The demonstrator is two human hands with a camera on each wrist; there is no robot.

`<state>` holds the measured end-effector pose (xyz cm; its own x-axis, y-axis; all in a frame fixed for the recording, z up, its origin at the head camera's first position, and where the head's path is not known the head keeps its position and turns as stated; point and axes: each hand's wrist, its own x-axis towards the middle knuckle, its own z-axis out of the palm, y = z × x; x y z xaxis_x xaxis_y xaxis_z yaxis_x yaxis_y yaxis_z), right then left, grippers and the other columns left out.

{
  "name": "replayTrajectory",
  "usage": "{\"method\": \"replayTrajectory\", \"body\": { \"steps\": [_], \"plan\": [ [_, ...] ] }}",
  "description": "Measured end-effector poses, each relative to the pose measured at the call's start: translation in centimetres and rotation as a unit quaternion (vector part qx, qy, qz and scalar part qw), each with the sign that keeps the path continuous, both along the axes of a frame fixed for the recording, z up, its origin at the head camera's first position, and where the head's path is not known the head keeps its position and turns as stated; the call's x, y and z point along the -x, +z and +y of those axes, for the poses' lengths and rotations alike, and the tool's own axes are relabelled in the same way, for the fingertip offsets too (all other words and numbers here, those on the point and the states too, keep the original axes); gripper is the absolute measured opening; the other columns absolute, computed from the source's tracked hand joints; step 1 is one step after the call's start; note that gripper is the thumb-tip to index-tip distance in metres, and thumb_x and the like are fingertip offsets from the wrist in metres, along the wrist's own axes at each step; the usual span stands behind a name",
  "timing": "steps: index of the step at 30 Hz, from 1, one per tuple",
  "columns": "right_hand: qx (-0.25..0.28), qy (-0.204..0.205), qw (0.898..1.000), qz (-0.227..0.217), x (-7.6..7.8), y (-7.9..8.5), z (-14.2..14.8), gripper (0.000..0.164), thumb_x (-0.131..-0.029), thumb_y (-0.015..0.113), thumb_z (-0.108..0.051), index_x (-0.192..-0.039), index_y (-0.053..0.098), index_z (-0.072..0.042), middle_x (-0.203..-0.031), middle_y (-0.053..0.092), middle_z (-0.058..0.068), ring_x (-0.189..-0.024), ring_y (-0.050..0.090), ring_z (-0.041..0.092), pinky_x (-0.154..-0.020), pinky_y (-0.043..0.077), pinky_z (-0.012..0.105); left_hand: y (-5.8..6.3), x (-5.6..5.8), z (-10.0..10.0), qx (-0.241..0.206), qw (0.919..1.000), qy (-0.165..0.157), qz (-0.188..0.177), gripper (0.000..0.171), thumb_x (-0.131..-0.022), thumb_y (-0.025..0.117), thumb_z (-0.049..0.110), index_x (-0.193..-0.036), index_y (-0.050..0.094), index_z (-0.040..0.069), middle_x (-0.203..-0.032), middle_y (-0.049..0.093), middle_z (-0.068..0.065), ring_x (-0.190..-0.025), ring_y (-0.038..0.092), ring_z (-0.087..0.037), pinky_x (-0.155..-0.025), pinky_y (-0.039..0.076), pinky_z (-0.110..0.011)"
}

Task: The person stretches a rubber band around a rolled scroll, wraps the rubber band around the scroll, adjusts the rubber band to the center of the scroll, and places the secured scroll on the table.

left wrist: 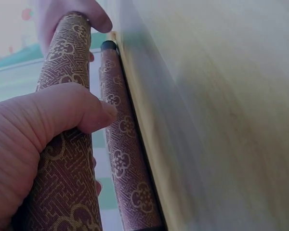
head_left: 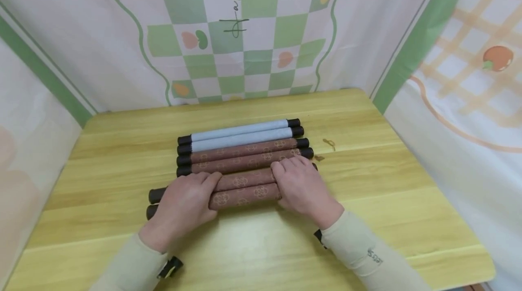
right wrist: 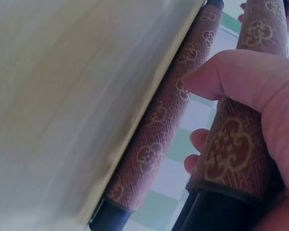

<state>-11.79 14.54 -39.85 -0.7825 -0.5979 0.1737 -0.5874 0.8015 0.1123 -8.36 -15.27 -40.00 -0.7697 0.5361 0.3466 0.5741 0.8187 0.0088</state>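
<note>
The table (head_left: 387,200) is of yellow wood, and on its middle part there are six rolls, all black-ended. Two near brown rolls (head_left: 244,191), with a flower pattern, are side by side over the middle of the table, closest to its front edge. The left hand (head_left: 183,200) grips them toward their left ends, and the right hand (head_left: 299,186) grips them toward their right ends; both hands are curled round. In the left wrist view, the left thumb (left wrist: 72,103) lies across a brown roll, and in the right wrist view the right thumb (right wrist: 231,72) does the same. Each of these views shows also another brown roll, apart from the gripped one; I cannot tell which one it is.

Further toward the back edge of the table lie the far brown rolls (head_left: 244,160), two of them, and behind these, along them, the two blue rolls (head_left: 240,139). These four make a row. Small brown strings (head_left: 329,144) lie on the table, to the right of the row. Behind the back edge of the table hangs a green-and-white checked cloth (head_left: 258,46). A light left sleeve (head_left: 130,266) and right sleeve (head_left: 359,245) reach in over the front part of the table.
</note>
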Motion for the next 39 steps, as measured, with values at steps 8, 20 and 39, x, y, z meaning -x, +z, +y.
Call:
{"method": "replayTrajectory", "body": {
  "steps": [8, 20, 39],
  "plan": [
    [0.020, 0.025, 0.999, 0.021, -0.2, -0.3, -2.1, 0.078, -0.058, 0.094, -0.049, -0.117, 0.064, -0.008, -0.100, 0.072, 0.009, -0.094, 0.069, 0.029, -0.092, 0.056, 0.046, 0.3, -0.2, 0.6, -0.011, 0.9999, -0.007, 0.010, 0.067, -0.065, 0.085, 0.027, -0.125, 0.069, 0.002, -0.101, 0.076, -0.010, -0.083, 0.073, -0.026, -0.069, 0.061, -0.043],
    [0.045, 0.055, 0.994, 0.077, -1.3, -1.3, -4.3, 0.078, -0.075, 0.076, -0.066, -0.128, 0.064, -0.010, -0.096, 0.071, 0.007, -0.084, 0.069, 0.025, -0.078, 0.059, 0.041, -0.3, -0.2, 1.8, -0.020, 0.9994, -0.020, 0.022, 0.063, -0.063, 0.084, 0.027, -0.120, 0.071, 0.004, -0.098, 0.076, -0.008, -0.081, 0.073, -0.024, -0.066, 0.060, -0.041],
    [-0.010, -0.006, 0.999, -0.032, -0.3, 1.0, -1.2, 0.054, -0.064, 0.090, -0.031, -0.101, 0.056, -0.011, -0.093, 0.065, 0.009, -0.092, 0.067, 0.031, -0.092, 0.055, 0.049, 0.3, -0.1, 0.7, -0.011, 0.9998, -0.008, 0.012, 0.066, -0.065, 0.084, 0.026, -0.124, 0.070, 0.002, -0.104, 0.077, -0.010, -0.084, 0.074, -0.027, -0.068, 0.061, -0.044]
  ]
}}
